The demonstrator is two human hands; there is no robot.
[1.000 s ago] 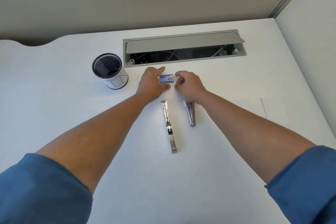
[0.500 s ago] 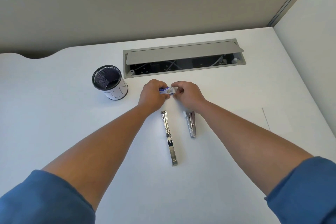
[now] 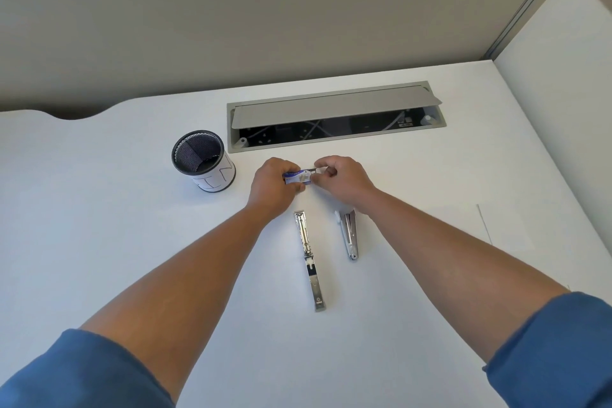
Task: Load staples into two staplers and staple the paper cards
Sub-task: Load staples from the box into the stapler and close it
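Note:
My left hand [image 3: 271,182] grips a small blue staple box [image 3: 297,177] a little above the white desk. My right hand [image 3: 344,180] pinches the box's inner tray [image 3: 313,171], which sticks out on the right side. Two metal staplers lie on the desk below my hands. The left stapler [image 3: 309,258] is folded out flat and long. The right stapler [image 3: 349,233] is shorter and partly under my right wrist. White paper cards [image 3: 516,228] lie flat at the right, barely distinct from the desk.
A black mesh pen cup [image 3: 203,161] with a white label stands left of my hands. A grey cable hatch [image 3: 334,116] with its lid ajar lies behind them. A beige partition runs along the desk's far edge.
Both hands lifted the staple box off the desk and drew it a little nearer. The right hand has pulled the inner tray partly out to the right.

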